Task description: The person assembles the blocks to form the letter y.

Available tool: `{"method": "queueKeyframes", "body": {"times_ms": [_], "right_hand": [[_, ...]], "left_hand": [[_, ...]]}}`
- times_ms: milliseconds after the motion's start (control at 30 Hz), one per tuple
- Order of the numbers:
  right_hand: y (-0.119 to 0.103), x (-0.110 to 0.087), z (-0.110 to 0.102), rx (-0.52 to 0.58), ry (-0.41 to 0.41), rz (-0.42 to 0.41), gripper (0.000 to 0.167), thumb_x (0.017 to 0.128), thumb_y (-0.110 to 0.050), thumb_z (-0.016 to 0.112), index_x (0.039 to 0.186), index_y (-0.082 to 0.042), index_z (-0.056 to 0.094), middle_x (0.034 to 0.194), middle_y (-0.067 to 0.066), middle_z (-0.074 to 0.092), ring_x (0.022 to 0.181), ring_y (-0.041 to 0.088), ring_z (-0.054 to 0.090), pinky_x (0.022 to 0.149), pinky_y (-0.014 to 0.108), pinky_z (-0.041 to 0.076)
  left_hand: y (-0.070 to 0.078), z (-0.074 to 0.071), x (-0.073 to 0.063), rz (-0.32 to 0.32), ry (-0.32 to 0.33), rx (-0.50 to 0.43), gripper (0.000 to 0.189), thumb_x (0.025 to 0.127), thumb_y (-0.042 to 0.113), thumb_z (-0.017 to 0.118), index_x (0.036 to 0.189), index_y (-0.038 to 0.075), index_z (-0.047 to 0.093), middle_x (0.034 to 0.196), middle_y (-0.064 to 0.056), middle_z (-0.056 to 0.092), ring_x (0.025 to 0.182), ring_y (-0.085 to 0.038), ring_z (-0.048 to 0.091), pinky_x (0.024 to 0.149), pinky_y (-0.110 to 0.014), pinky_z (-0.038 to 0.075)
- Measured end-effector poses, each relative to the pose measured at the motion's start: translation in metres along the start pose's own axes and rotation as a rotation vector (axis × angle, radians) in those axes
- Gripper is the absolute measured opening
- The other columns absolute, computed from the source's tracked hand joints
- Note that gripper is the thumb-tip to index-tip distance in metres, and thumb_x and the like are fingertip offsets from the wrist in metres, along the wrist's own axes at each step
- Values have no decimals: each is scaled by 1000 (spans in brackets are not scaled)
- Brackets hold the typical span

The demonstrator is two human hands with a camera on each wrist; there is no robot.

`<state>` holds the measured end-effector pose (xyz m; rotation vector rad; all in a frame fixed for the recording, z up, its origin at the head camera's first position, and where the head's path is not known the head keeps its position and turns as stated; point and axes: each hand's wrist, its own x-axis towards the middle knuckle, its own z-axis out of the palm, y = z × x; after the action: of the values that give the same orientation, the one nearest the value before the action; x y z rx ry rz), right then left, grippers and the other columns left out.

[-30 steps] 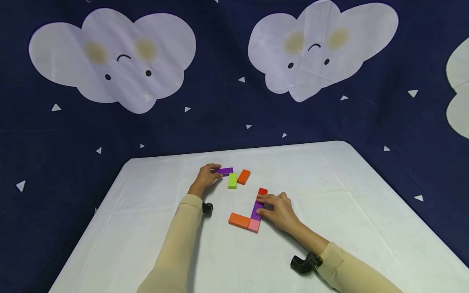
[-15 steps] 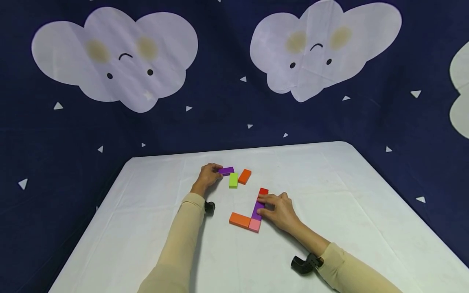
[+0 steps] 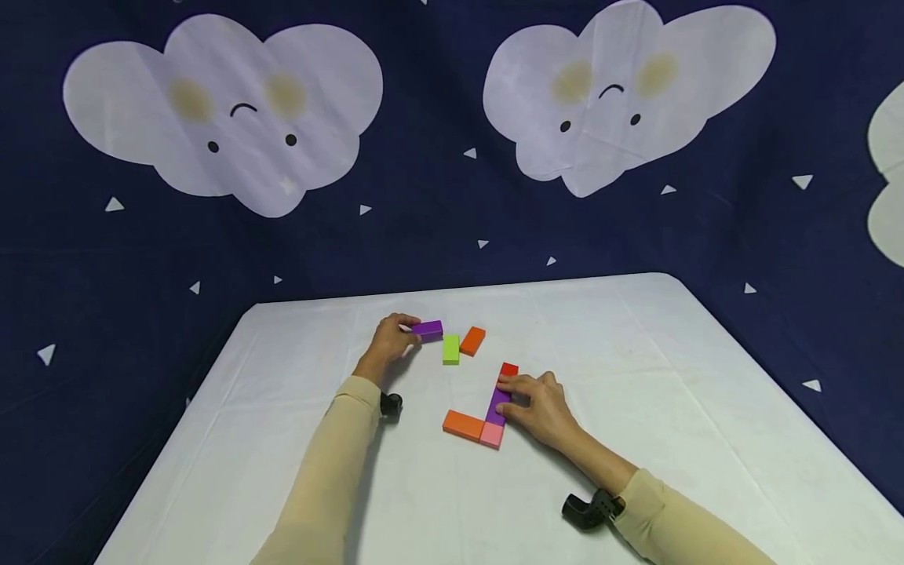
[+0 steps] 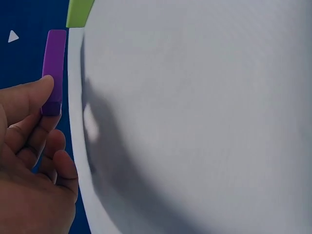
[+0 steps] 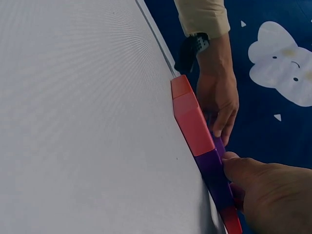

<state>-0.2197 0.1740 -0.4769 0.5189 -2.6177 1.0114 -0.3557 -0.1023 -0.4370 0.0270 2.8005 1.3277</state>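
My left hand (image 3: pixel 388 339) pinches a purple block (image 3: pixel 428 331) by its left end, thumb on one side and fingertips on the other. In the left wrist view that block (image 4: pixel 54 63) points away from the hand. My right hand (image 3: pixel 542 408) has thumb and index finger on a second purple block (image 3: pixel 495 413), near where it meets a red block (image 3: pixel 509 369). This purple block joins a pink block (image 3: pixel 491 435) at its near end, and an orange block (image 3: pixel 462 425) extends left from the pink one, making an L. The fingers hide part of the purple and red blocks.
A lime green block (image 3: pixel 450 350) lies just right of the left hand's block, and another orange block (image 3: pixel 472 340) lies beside it. All are on a white-covered table (image 3: pixel 600 329). A dark blue cloth with clouds (image 3: pixel 424 243) hangs behind.
The left hand has drawn its purple block slightly left, away from the lime green block, and it looks raised. The right hand and the L of blocks stay in place.
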Motion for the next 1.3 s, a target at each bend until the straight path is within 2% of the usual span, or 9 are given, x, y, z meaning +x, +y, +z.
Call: {"method": "queueKeyframes", "body": {"times_ms": [100, 233, 333, 467, 833, 1000, 1233, 1300], "right_hand": [[0, 0, 0, -6, -4, 0, 40, 72, -31, 79, 109, -18, 72, 116, -2, 69, 79, 12, 38, 72, 29, 26], [0, 0, 0, -9, -9, -1, 39, 73, -32, 79, 109, -18, 72, 117, -2, 69, 79, 11, 38, 72, 29, 26], [0, 0, 0, -5, -8, 1, 39, 72, -31, 79, 109, -18, 72, 117, -2, 69, 79, 11, 38, 72, 30, 26], [-2, 0, 0, -6, -10, 0, 39, 73, -31, 79, 109, -19, 72, 117, -2, 69, 79, 12, 38, 73, 30, 26], [-2, 1, -1, -13, -6, -12, 39, 72, -31, 79, 109, -18, 72, 117, -3, 69, 80, 12, 39, 72, 30, 26], [-1, 1, -1, -11, -12, -7, 39, 73, -32, 78, 109, -19, 72, 118, -4, 68, 80, 11, 39, 73, 30, 26], [-1, 0, 0, 2, -21, 9, 39, 74, -32, 78, 110, -18, 72, 118, -4, 68, 81, 12, 38, 73, 31, 25], [-1, 0, 0, 7, -21, 12, 39, 74, -32, 78, 109, -18, 72, 118, -4, 68, 81, 12, 38, 73, 31, 25]], "left_hand": [[1, -7, -3, 11, 1, 9, 36, 84, 7, 67, 119, 9, 64, 118, -12, 56, 95, -22, 52, 70, -25, 39], [3, -16, -9, 55, -13, 9, 37, 83, 7, 68, 120, 8, 64, 113, -13, 57, 91, -21, 50, 67, -24, 38], [4, -21, -16, 93, -23, 0, 36, 83, 7, 68, 119, 8, 64, 114, -12, 58, 93, -22, 51, 69, -24, 38], [5, -28, -27, 113, -42, -32, 36, 82, 7, 68, 118, 9, 65, 117, -12, 59, 101, -25, 51, 74, -26, 37], [0, -41, -56, 150, -166, -70, 36, 82, 9, 69, 117, 15, 65, 117, -8, 60, 108, -27, 49, 81, -31, 36], [-3, -43, -69, 177, -235, -75, 35, 82, 9, 68, 117, 17, 66, 116, -6, 60, 108, -25, 48, 81, -31, 36], [-8, -43, -85, 215, -294, -91, 34, 82, 9, 68, 115, 19, 66, 116, -1, 61, 106, -24, 47, 79, -32, 36], [-6, -44, -91, 223, -311, -96, 34, 82, 9, 67, 115, 17, 66, 117, -3, 61, 106, -26, 47, 79, -32, 36]]}}
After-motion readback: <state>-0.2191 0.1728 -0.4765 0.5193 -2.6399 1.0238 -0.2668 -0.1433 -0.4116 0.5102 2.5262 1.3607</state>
